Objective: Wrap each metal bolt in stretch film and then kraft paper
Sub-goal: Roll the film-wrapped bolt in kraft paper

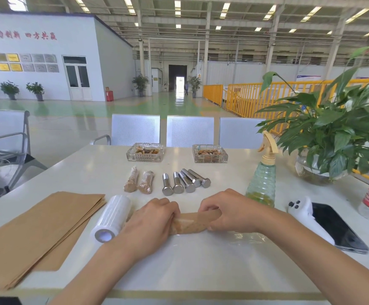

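Near the table's [201,260] front edge, the left hand [150,221] and right hand [227,211] both pinch a bolt half rolled in brown paper [192,222]. At 12 o'clock, two wrapped bolts [138,180] look done. Beside them, at 1 o'clock, four bare bolts [184,181] still wait. The film roll [112,219] and paper sheets [40,230] lie at 9 o'clock.

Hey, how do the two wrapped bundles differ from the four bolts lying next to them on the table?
The wrapped bundles look brown and crinkly under shiny film; the bare bolts are smooth, shiny silver metal. The bundles number two, the bolts four. The bundles lie left of the bolts, with a gap between the groups. Both groups lie flat on the table, thick ends toward the camera, beyond the hands.
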